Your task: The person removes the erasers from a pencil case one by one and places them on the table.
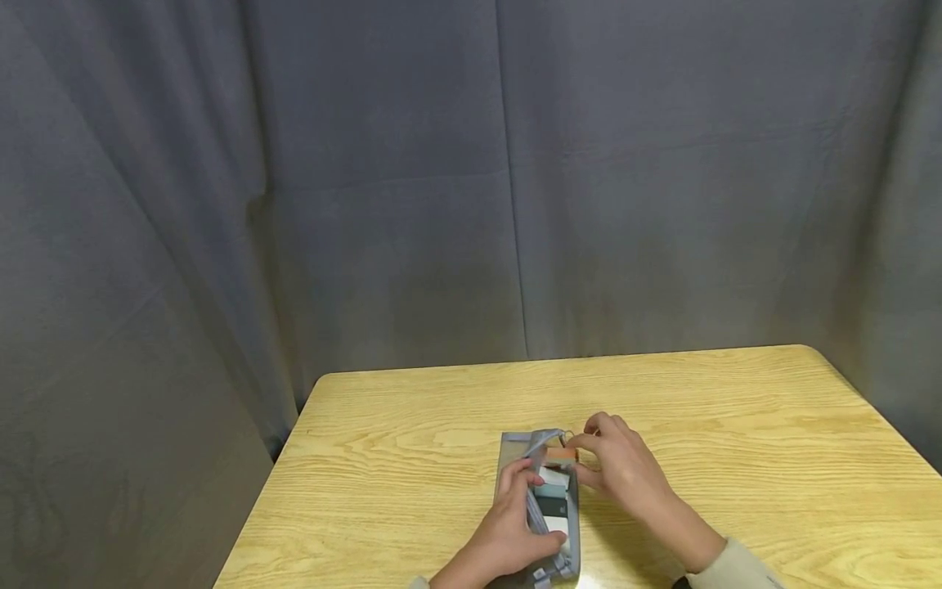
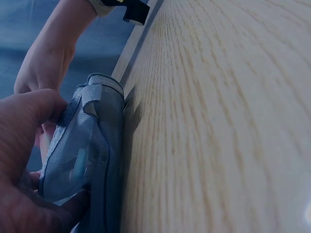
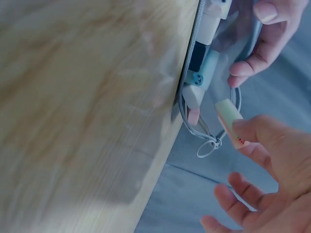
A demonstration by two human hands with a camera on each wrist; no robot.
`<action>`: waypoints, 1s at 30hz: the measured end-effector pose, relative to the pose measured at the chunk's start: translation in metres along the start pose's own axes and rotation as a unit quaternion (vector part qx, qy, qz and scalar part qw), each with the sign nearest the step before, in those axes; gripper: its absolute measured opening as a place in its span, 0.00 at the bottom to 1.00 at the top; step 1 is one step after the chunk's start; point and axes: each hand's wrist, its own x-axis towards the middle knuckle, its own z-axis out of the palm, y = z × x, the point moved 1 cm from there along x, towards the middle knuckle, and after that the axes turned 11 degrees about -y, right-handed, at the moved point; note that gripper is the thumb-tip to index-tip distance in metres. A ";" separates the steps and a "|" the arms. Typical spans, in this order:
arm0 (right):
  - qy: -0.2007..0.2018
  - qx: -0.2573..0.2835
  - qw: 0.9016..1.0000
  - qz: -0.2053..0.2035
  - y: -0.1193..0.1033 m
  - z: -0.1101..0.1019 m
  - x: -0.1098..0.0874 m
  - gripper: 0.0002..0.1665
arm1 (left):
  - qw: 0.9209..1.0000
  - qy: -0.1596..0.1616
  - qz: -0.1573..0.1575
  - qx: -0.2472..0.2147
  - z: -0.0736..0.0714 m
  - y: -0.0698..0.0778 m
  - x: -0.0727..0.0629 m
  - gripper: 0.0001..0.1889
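A grey-blue mesh zip pouch (image 1: 515, 447) lies on the wooden table with its zip opening spread. My left hand (image 1: 511, 523) grips it, fingers on the opened edge and thumb at the near end. In the left wrist view that hand holds the side of the pouch (image 2: 112, 136). At the far end, my right hand (image 1: 625, 462) pinches a small orange and pale block (image 3: 230, 124), eraser-like with red marks, between thumb and index finger, over the opening. Inside the pouch are several small blocks: white, a teal one (image 3: 208, 70), a dark one and a pink-tipped one.
The wooden table (image 1: 383, 458) extends around the pouch, its far edge near a grey curtain (image 1: 412, 204). A zip-end ring (image 3: 209, 147) hangs at the pouch's far end. A dark device (image 2: 136, 12) sits at the right wrist.
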 end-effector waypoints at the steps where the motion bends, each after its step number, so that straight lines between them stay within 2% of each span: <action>1: 0.001 0.010 1.000 -0.001 0.001 -0.001 -0.002 0.16 | 1.000 0.001 0.001 0.001 0.000 0.000 0.000 0.33; 13: 0.007 0.123 0.992 0.013 0.014 -0.010 -0.017 0.14 | 1.000 0.003 0.007 0.012 0.000 0.000 0.000 0.32; 30: -0.029 0.191 0.980 0.051 0.041 -0.020 -0.032 0.13 | 1.000 0.005 0.003 0.011 0.001 -0.001 0.000 0.33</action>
